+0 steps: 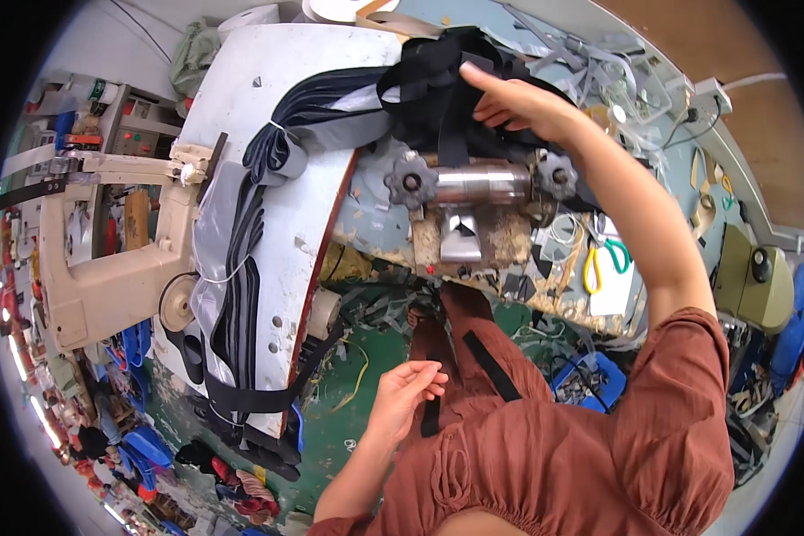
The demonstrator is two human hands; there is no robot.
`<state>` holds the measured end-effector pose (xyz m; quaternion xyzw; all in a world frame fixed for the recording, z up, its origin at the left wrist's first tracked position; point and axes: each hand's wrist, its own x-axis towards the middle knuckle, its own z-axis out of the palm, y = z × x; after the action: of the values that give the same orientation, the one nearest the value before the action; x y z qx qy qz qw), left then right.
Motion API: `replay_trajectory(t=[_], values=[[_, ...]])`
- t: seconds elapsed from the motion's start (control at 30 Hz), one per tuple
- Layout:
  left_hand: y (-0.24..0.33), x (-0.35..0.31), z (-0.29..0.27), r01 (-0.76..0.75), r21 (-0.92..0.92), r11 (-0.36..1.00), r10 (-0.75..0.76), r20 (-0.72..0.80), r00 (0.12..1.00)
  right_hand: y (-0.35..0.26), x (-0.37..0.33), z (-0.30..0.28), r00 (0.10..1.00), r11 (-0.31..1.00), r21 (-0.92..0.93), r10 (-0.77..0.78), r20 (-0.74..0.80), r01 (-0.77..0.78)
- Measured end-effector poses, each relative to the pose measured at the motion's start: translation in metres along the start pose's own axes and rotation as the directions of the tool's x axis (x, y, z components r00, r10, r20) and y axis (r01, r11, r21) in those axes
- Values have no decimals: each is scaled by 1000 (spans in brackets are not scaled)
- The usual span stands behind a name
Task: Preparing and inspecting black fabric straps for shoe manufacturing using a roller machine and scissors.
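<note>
My right hand point(527, 105) reaches to the far side of the bench, over a tangled heap of black webbing straps point(420, 116). Its thumb is stretched out against a strap and the fingers stand apart from it, loosely bent. Above my lap, my left hand point(406, 395) is closed, thumb and fingertips pressed together, and no object shows in it. Short black strips point(491, 364) lie on the brown cloth over my legs. Just in front of the heap stands a small bench device with a metal roller point(482, 185) and dark knobs point(411, 180) at its ends.
Bundled dark straps point(241, 313) lie along the white tabletop point(281, 353) on the left, beside a cream sewing machine point(107, 295). Yellow-handled scissors point(592, 268) and green-handled ones point(616, 255) rest at right. A blue bin point(612, 380) with scraps stands below.
</note>
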<state>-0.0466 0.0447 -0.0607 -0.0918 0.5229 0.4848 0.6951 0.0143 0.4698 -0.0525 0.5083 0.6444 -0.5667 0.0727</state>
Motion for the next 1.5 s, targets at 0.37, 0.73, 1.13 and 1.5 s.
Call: replay_trajectory(t=[0.37,0.73,1.13,1.5], values=[[-15,-15,-75,-271,-48,961,220,-458,861,17,-43,-131,869,919,150,-279,-410,366],[83,-99,-408,-51,566,823,493,-756,-432,124,-210,-62,882,642,-755,-270,-386,-134],[152,-79,-476,-165,703,692,589,-682,-434,41,-249,173,852,497,-733,-479,214,464],[185,-194,-294,-846,495,-198,763,-464,-450,-175,-218,382,385,356,-145,-859,337,923]])
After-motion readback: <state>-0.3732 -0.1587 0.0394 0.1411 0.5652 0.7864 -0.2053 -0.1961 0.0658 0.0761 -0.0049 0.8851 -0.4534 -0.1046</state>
